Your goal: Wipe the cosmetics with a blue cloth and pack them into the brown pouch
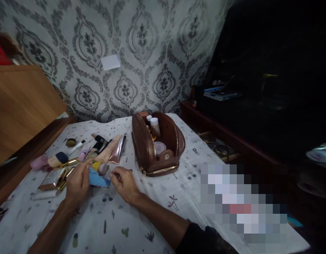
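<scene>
In the head view, a small bottle (102, 169) with a yellow band and a greyish clear part lies between my two hands. My left hand (77, 180) is closed at its yellow end. Pinched fingers of my right hand (125, 184) are close to the other end; what they hold is too blurred to make out. Below the bottle is a piece of blue cloth (98, 179), partly covered by the left fingers. A brown zip bag (143, 150) stands unzipped beyond my right hand. Inside it are a white-capped bottle (155, 127) and a round clear container (160, 147).
Left of the bag lie several cosmetics: a shiny pink tube (118, 150), a peach tube (108, 150), a glittery gold case (52, 178) and a round dark-lidded jar (71, 142). Wooden furniture (22, 106) borders the left. A blurred-out patch (242, 201) covers the right.
</scene>
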Demonstrator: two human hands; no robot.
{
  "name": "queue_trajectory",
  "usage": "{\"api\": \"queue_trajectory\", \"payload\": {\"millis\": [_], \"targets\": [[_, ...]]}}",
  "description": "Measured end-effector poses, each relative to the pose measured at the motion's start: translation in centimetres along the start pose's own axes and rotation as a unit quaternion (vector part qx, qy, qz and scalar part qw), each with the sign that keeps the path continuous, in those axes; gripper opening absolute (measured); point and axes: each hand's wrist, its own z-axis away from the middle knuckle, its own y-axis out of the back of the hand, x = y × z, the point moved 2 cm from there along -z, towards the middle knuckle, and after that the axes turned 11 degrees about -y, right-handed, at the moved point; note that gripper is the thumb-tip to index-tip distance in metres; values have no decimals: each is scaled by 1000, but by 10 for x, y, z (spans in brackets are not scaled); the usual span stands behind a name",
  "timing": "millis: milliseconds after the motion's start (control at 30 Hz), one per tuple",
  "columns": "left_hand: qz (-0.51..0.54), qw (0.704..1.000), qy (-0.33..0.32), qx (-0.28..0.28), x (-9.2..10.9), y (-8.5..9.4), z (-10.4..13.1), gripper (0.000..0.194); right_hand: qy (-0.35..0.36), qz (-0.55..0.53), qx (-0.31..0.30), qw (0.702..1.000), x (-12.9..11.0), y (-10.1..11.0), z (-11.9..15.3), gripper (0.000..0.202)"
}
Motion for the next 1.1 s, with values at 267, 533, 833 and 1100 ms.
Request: {"api": "queue_trajectory", "payload": {"millis": [267, 533, 833, 1100], "targets": [[-68, 980, 171, 72, -45, 24, -7, 34, 5, -20, -18, 1000, 3, -3, -3, 15], [-112, 964, 227, 82, -83, 30, 5, 36, -43, -51, -36, 997, 9, -3, -6, 23], [-218, 941, 253, -53, -99, 16, 6, 31, -64, -55, -41, 996, 14, -5, -8, 24], [-205, 933, 76, -286, -110, -50, -80, 43, -77, -66, -44, 994, 12, -4, -6, 20]]}}
